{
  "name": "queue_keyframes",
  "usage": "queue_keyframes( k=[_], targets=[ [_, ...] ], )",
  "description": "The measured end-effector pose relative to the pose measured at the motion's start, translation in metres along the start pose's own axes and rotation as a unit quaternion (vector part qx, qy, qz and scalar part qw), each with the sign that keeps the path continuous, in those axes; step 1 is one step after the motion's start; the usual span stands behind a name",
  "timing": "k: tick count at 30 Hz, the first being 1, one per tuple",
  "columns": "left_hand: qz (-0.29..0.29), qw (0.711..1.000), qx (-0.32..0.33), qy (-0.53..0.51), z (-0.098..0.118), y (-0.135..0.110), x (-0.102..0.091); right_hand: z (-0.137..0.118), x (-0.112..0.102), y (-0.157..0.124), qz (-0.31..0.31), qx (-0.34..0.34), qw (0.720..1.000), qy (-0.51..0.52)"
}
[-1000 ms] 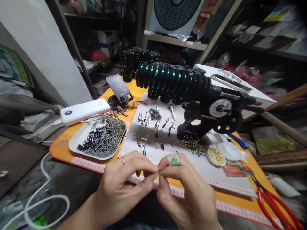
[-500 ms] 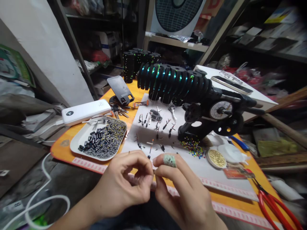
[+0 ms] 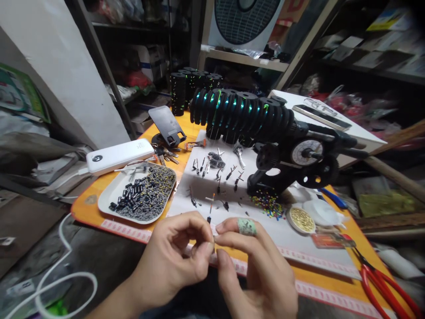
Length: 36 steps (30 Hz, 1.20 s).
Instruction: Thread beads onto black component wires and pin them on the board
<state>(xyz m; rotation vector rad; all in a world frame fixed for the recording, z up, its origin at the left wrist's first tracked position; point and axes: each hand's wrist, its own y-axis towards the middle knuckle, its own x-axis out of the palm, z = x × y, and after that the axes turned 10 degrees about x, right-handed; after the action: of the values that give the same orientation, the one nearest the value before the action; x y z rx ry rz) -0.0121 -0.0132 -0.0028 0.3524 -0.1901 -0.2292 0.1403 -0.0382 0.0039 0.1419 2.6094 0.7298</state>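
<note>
My left grip (image 3: 177, 252) is pinched, thumb tip against forefinger, and a tiny greyish piece (image 3: 214, 238) seems to show right at the tips; it is too small for me to tell its shape. My right grip (image 3: 260, 261), a green patterned wrap (image 3: 246, 226) round one finger, is slightly parted, its forefinger near that piece and its thumb lower, holding nothing I can make out. I judge the piece very light and easily dropped, best taken at its end with fingertips alone and little squeeze.

Just beyond lies a slim orange-tipped stick with a black cylindrical end (image 3: 210, 209), on a white paper sheet (image 3: 181, 201). To the left, a shallow white tray (image 3: 102, 201) of small grey and black pieces rests on the orange wooden counter (image 3: 83, 210); to the right, red-handled metal pliers (image 3: 367, 266). On the far side stands a black ribbed machine (image 3: 242, 113).
</note>
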Motion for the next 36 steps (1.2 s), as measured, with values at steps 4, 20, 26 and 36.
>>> queue_keyframes(
  k=[4, 20, 26, 36],
  targets=[
    [-0.015, 0.985, 0.106, 0.133, 0.000, -0.006, -0.002, 0.004, -0.002, -0.006, 0.003, 0.061, 0.997, 0.036],
    [-0.111, 0.934, 0.235, 0.244, 0.008, -0.005, -0.012, 0.001, -0.004, -0.017, 0.000, 0.117, 0.992, 0.044],
    [-0.060, 0.968, 0.188, 0.157, -0.007, -0.015, -0.011, 0.000, -0.004, -0.018, -0.035, 0.191, 0.977, 0.091],
    [0.016, 0.993, 0.115, 0.027, -0.009, -0.016, 0.002, -0.003, 0.000, -0.017, -0.049, 0.241, 0.953, 0.175]
  ],
)
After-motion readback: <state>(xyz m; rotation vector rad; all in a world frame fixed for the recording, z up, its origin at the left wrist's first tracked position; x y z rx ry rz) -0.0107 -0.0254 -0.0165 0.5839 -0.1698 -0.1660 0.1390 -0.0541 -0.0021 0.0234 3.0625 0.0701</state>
